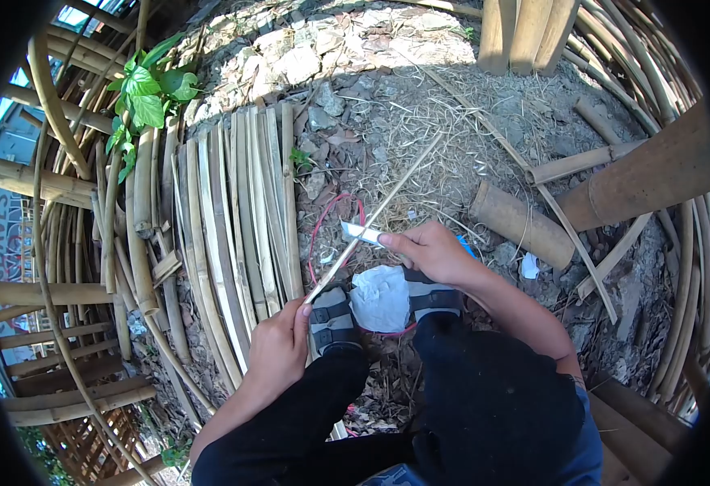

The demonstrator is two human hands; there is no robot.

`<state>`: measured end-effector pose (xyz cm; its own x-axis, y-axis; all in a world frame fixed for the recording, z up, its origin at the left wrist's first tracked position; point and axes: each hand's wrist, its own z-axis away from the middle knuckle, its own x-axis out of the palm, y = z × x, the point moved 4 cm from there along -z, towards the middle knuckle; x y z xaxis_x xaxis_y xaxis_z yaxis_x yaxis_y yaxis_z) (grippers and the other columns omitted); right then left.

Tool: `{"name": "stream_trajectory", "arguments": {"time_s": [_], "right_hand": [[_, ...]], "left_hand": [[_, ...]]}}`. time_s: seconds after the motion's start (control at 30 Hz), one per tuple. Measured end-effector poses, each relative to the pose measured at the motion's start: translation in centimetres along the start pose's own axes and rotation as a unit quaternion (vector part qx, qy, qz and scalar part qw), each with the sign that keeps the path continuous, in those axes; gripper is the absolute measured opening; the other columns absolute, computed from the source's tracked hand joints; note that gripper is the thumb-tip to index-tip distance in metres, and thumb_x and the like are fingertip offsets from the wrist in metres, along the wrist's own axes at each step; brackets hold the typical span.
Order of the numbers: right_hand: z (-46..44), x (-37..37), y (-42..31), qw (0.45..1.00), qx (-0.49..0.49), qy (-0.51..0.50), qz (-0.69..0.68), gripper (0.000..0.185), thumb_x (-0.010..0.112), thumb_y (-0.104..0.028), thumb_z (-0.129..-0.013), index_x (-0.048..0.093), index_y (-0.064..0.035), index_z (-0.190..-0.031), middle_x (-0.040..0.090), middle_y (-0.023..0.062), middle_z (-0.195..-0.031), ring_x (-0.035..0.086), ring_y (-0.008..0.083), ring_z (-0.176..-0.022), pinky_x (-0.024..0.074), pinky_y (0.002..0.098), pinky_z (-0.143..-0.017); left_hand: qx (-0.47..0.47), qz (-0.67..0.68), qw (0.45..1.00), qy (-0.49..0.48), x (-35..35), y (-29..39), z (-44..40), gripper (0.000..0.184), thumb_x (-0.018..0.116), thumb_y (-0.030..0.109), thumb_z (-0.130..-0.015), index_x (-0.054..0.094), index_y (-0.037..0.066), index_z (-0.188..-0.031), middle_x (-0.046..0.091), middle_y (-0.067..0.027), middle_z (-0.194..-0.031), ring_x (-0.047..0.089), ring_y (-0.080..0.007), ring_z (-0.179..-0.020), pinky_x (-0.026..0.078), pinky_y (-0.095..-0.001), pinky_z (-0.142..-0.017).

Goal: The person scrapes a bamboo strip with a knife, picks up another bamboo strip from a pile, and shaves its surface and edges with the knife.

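My left hand is closed round the lower end of a thin bamboo strip, which slants away up and to the right. My right hand grips a utility knife, its pale blade lying across the strip near the middle. A bit of blue shows behind that hand, perhaps the knife's handle. Below the blade, a crumpled whitish sheet lies on the ground between my sandalled feet. A red cord loop runs round beside it.
Split bamboo strips lie in a row at my left. Thick bamboo pieces and a leaning pole are at the right. Shavings and stones cover the ground ahead. A bamboo frame and green plant stand at far left.
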<state>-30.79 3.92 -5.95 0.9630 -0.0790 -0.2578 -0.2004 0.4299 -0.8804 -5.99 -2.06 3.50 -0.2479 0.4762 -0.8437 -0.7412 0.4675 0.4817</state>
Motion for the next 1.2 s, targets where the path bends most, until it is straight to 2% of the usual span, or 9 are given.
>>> {"name": "stream_trajectory", "arguments": {"time_s": [0.1,0.23,0.33,0.67,0.77,0.83,0.97,1.13,1.2], "right_hand": [[-2.2,-2.6,2.6,0.982,0.004,0.089,-0.169,0.06,0.055,-0.048,-0.096,0.057,-0.0013,-0.058,0.046,0.0024,-0.048,0.04,0.0116,-0.046,0.0332,0.0334,-0.046],[-0.8,-0.3,1.5,0.992,-0.029,0.036,-0.121,0.062,0.052,-0.049,-0.097,0.056,-0.0021,-0.057,0.048,0.0024,-0.049,0.042,0.0109,-0.045,0.0345,0.0317,-0.045],[1.2,4.4,-0.1,0.99,-0.046,-0.097,-0.088,0.063,0.051,-0.054,-0.095,0.061,-0.0028,-0.061,0.05,0.004,-0.049,0.05,0.0144,-0.049,0.0399,0.0349,-0.05],[1.3,2.7,-1.1,0.997,-0.04,-0.056,0.022,0.062,0.049,-0.06,-0.093,0.066,-0.0051,-0.069,0.051,0.005,-0.051,0.052,0.0225,-0.048,0.042,0.037,-0.053],[0.6,2.4,-0.1,0.998,-0.046,-0.05,0.018,0.061,0.05,-0.056,-0.095,0.066,-0.0034,-0.068,0.052,0.0049,-0.051,0.051,0.0185,-0.047,0.0407,0.0351,-0.052],[-1.1,-0.2,2.4,0.993,0.001,0.063,-0.102,0.06,0.052,-0.051,-0.096,0.062,-0.0018,-0.064,0.051,0.0038,-0.051,0.048,0.0129,-0.047,0.038,0.0318,-0.049],[-1.6,-2.0,3.7,0.969,0.032,0.071,-0.235,0.055,0.052,-0.047,-0.098,0.053,-0.0056,-0.061,0.044,-0.002,-0.054,0.038,0.0067,-0.05,0.0314,0.0256,-0.047],[1.4,4.4,-1.1,0.966,0.008,-0.117,-0.23,0.055,0.052,-0.047,-0.098,0.052,-0.0065,-0.06,0.044,-0.0021,-0.054,0.038,0.0063,-0.05,0.031,0.0258,-0.047],[0.7,5.2,-0.2,0.968,-0.003,-0.11,-0.226,0.058,0.052,-0.049,-0.097,0.054,-0.0052,-0.06,0.046,-0.0005,-0.053,0.04,0.0074,-0.049,0.0336,0.0274,-0.047]], "left_hand": [[0.008,-0.026,1.0,0.012,-0.1,-0.4,0.3,0.024,0.048,0.019,-0.1,0.062,0.0,-0.099,0.059,-0.0227,-0.067,0.059,-0.0429,-0.061,0.045,-0.0495,-0.056],[0.017,-0.048,0.998,0.026,-0.1,-0.3,0.0,0.023,0.049,0.02,-0.099,0.062,0.001,-0.097,0.06,-0.0212,-0.07,0.06,-0.0417,-0.063,0.045,-0.0486,-0.056],[0.03,-0.046,0.997,0.047,0.1,-0.1,-0.1,0.022,0.05,0.019,-0.099,0.062,0.001,-0.097,0.061,-0.0216,-0.073,0.06,-0.0415,-0.064,0.045,-0.0483,-0.056],[0.063,-0.032,0.994,0.087,-0.2,0.3,0.0,0.017,0.056,0.017,-0.096,0.062,0.001,-0.098,0.061,-0.0201,-0.073,0.06,-0.039,-0.061,0.045,-0.0461,-0.054],[0.053,-0.052,0.993,0.087,-0.6,0.0,0.1,0.017,0.057,0.017,-0.096,0.062,0.001,-0.097,0.06,-0.0199,-0.071,0.059,-0.0385,-0.059,0.044,-0.0457,-0.052],[0.034,-0.066,0.994,0.076,-0.7,-0.6,0.4,0.017,0.057,0.017,-0.096,0.062,0.001,-0.096,0.059,-0.0198,-0.07,0.059,-0.0383,-0.058,0.043,-0.0455,-0.052],[0.052,-0.067,0.991,0.108,-0.7,-0.9,0.3,0.018,0.058,0.016,-0.095,0.063,-0.001,-0.098,0.057,-0.0193,-0.067,0.057,-0.0376,-0.056,0.042,-0.0455,-0.051],[0.074,-0.053,0.986,0.138,-0.7,0.1,0.0,0.019,0.059,0.014,-0.095,0.063,-0.002,-0.104,0.055,-0.018,-0.065,0.056,-0.0361,-0.054,0.042,-0.0444,-0.051],[0.08,-0.069,0.984,0.141,-0.9,0.2,0.1,0.019,0.059,0.014,-0.095,0.063,-0.002,-0.104,0.055,-0.0177,-0.064,0.055,-0.0355,-0.054,0.041,-0.0441,-0.051]]}}
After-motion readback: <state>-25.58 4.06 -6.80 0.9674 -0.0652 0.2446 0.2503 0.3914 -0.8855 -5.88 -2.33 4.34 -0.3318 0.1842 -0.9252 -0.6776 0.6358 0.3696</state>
